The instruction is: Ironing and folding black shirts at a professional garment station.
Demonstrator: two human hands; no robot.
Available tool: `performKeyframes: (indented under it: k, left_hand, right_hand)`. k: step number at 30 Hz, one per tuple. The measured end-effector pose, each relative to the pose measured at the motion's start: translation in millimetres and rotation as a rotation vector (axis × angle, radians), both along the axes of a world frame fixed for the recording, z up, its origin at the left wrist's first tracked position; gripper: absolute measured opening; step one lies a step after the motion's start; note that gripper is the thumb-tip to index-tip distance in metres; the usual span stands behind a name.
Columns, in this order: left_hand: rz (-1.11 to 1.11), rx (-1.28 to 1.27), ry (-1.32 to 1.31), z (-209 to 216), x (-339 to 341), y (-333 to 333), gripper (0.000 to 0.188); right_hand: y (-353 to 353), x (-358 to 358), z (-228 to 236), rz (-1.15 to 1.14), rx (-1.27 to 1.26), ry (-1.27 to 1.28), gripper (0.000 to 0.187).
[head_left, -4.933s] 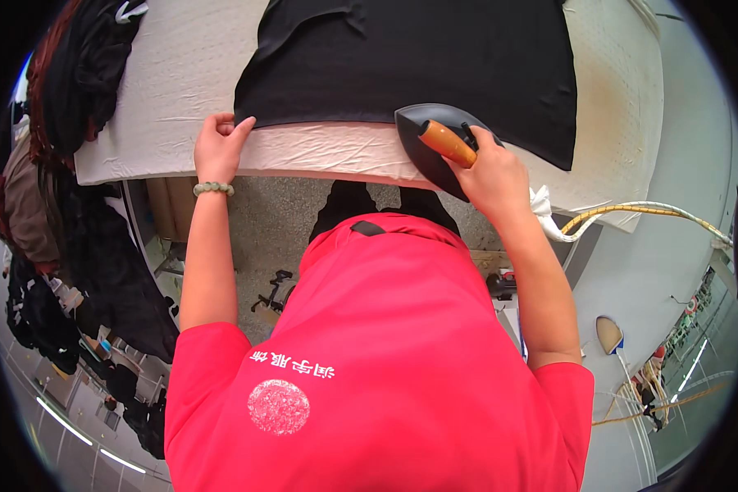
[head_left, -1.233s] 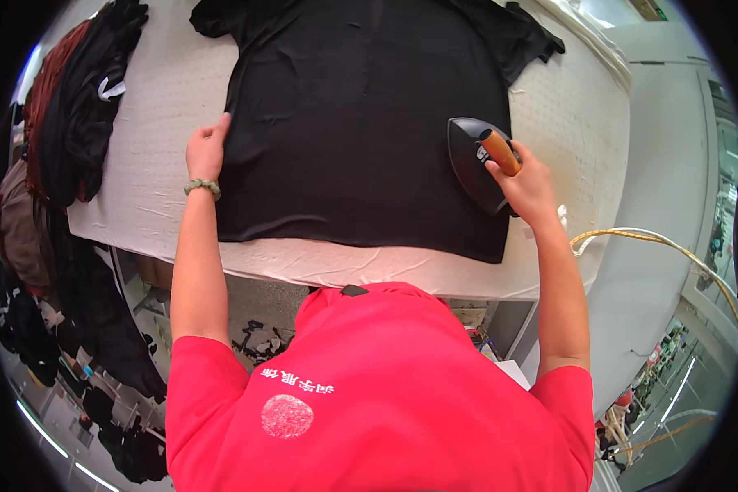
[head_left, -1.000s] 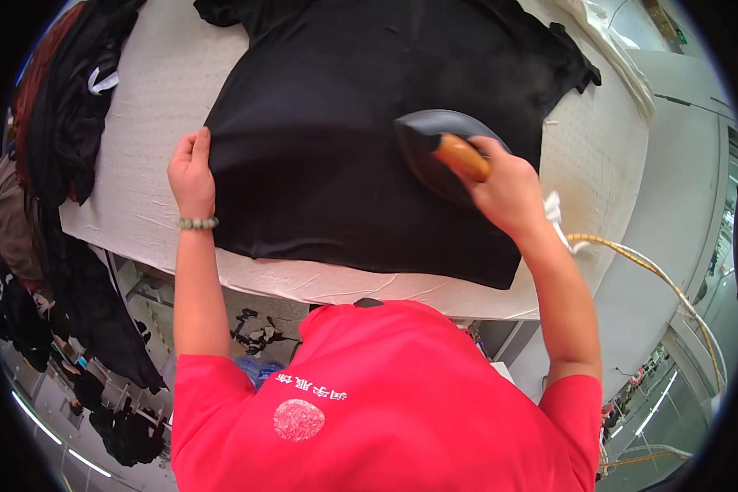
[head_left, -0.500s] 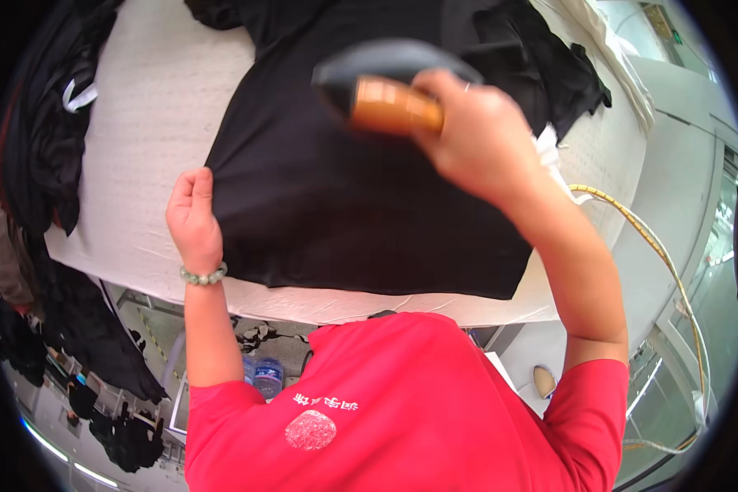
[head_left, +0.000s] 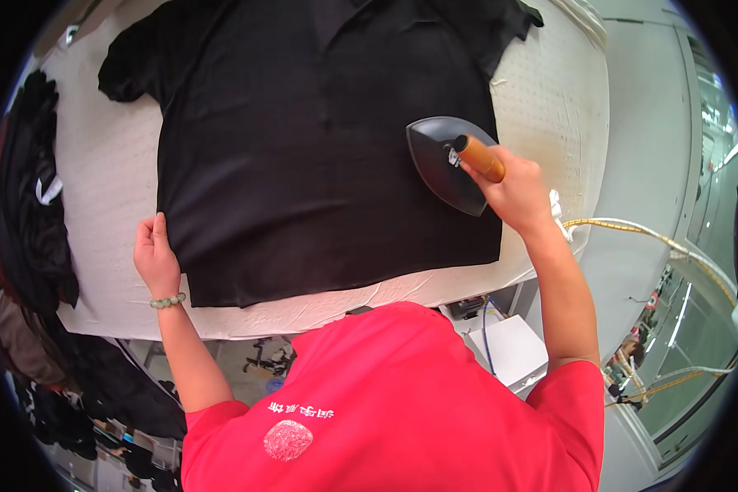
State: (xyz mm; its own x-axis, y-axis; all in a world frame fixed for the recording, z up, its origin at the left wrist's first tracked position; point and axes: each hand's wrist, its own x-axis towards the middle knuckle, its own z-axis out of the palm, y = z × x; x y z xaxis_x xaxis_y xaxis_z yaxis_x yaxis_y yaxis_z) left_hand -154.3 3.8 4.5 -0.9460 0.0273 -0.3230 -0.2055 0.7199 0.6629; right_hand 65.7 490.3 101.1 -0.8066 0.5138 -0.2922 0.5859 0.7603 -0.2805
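A black short-sleeved shirt [head_left: 303, 156] lies flat on a white padded ironing table [head_left: 549, 98]. My right hand [head_left: 512, 184] is closed around the orange handle of a dark grey iron [head_left: 447, 164], which rests on the shirt's right side near the hem. My left hand [head_left: 154, 258] pinches the shirt's lower left corner against the table; a pale bead bracelet sits on that wrist.
A heap of dark garments [head_left: 29, 213] hangs over the table's left end. A braided yellow-white hose [head_left: 656, 238] runs from the iron off to the right. A white box [head_left: 512, 348] stands below the table's front edge.
The iron, lifted and swung over the upper shirt half a second ago, is back down on the shirt's right side. My left hand slid down to the hem corner.
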Motion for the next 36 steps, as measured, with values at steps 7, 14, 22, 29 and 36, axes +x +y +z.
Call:
performKeyframes:
  k: [7,14,22,29,36]
  left_hand:
    - [-0.478,-0.184,0.7,25,28,104,0.033]
    - [-1.328,0.333,0.666,-1,76,323,0.04]
    - [-1.226,-0.001,1.145,-45,-78,405,0.044]
    - [-0.931,-0.116,0.791,-23,-153,376,0.043]
    - [-0.829,-0.05,0.32,-8,-174,402,0.036]
  right_hand:
    - [55,50,15,-0.448,-0.095,0.09,0.046]
    - [17,81,20,-0.28,0.016,0.01,0.051]
    - [-15,20,1,0.13,-0.127,-0.187,0.053]
    - [18,-57,-18,-0.056,0.093,0.171,0.044]
    - [-9,-102,1,0.366,-0.066,-0.082,0.038]
